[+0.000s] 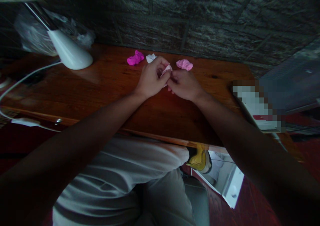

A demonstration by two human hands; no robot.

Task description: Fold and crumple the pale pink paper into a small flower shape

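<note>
"Over the wooden tabletop (107, 85), why do the left hand (151, 80) and right hand (186, 83) meet?"
"Probably so the left steadies the crumpled pale-pink piece (167, 69) in its pinch, beside the right's curled fingers; whether those grip too, I can't tell."
"And the 3 crumpled bundles (135, 58)?"
"Beyond, likely leaving room."
</note>
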